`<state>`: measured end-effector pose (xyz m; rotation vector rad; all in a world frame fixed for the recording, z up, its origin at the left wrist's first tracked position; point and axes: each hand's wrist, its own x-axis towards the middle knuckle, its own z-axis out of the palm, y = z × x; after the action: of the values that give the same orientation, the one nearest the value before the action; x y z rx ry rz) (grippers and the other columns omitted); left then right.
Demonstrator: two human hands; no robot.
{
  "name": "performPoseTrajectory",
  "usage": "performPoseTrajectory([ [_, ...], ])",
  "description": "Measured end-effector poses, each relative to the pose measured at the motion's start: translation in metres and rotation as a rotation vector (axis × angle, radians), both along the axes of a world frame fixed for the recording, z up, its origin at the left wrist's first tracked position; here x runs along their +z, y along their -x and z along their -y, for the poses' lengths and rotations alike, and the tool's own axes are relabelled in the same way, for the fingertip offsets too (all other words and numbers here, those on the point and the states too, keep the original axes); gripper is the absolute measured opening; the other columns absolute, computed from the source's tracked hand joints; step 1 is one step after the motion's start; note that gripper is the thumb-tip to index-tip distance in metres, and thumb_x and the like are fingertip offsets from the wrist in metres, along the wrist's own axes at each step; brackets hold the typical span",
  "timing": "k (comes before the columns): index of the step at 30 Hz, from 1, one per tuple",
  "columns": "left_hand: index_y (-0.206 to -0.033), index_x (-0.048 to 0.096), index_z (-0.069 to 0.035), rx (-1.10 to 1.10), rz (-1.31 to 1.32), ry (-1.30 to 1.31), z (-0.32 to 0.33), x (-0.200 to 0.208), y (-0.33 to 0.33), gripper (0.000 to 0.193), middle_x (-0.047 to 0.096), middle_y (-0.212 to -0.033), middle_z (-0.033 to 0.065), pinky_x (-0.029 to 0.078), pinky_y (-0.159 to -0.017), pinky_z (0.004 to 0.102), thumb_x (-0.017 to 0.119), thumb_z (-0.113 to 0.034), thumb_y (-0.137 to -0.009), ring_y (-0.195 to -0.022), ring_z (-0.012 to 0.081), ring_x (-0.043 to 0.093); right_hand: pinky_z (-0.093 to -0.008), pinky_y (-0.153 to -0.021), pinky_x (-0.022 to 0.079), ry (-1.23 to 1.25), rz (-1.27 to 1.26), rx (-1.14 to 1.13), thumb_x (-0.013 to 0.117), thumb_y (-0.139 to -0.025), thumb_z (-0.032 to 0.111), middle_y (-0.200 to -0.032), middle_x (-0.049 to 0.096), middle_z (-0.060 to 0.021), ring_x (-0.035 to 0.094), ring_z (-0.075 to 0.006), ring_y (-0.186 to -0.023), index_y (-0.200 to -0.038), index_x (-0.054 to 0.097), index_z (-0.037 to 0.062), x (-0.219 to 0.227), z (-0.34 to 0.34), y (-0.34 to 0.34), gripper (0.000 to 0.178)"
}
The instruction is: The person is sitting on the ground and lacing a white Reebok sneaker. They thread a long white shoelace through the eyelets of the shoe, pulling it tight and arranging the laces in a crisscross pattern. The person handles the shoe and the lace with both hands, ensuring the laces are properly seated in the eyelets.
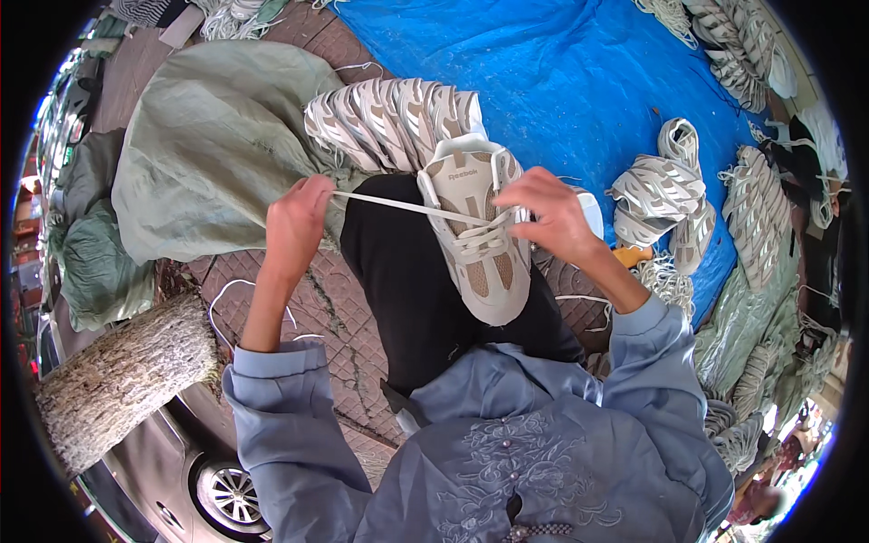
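A beige and white sneaker [490, 281] rests across my black-trousered thighs, toe toward me and tongue upright. Its flat off-white shoelace [398, 204] is threaded through the lower eyelets. From the lacing, one length runs taut to the left, where my left hand [300, 217] is closed on its end, away from the shoe. My right hand [557, 215] is closed at the shoe's right eyelet edge, its thumb and fingers pinched by the shoelace. The exact grip of those fingertips is partly hidden.
A row of nested sneakers [394, 122] lies just beyond my knees, beside a grey-green sack [226, 145]. More sneakers [659, 195] lie on a blue tarp [561, 72] at right. Loose white laces [670, 285] are bundled near it. A tree trunk [127, 376] is at left.
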<state>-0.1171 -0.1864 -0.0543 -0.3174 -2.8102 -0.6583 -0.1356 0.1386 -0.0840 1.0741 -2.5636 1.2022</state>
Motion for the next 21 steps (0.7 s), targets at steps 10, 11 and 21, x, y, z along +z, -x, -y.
performPoseTrajectory([
  [10,-0.082,0.056,-0.006,-0.017,0.137,0.033,-0.008,0.029,-0.016,0.005,0.056,-0.073,0.0132,0.045,-0.057,0.0385,0.055,-0.006,-0.077,-0.066,0.0331,0.056,-0.0257,-0.043,0.036,0.212,1.229,0.197,0.055,-0.06,-0.004,-0.06,0.054,-0.006,0.044,-0.0096,-0.045,-0.085,0.059,-0.0056,0.008,0.017,0.018,0.026],
  [11,-0.082,0.056,-0.006,-0.023,0.145,0.041,-0.008,0.029,-0.019,0.005,0.056,-0.073,0.0132,0.045,-0.057,0.0384,0.055,-0.006,-0.077,-0.066,0.0331,0.056,-0.0248,-0.039,0.034,0.342,1.44,0.218,0.054,-0.061,-0.004,-0.059,0.054,-0.0068,0.041,-0.0085,-0.041,-0.085,0.059,-0.0073,0.009,0.015,0.022,0.025],
  [21,-0.085,0.055,-0.005,-0.114,0.204,0.07,-0.022,0.027,-0.025,0.012,0.056,-0.075,0.0123,0.045,-0.057,0.0389,0.058,-0.006,-0.074,-0.065,0.0323,0.056,-0.018,-0.034,0.019,1.061,1.485,0.218,0.05,-0.079,0.0,-0.06,0.054,-0.0066,0.03,-0.0034,-0.035,-0.095,0.056,-0.005,0.031,-0.006,0.027,0.018],
])
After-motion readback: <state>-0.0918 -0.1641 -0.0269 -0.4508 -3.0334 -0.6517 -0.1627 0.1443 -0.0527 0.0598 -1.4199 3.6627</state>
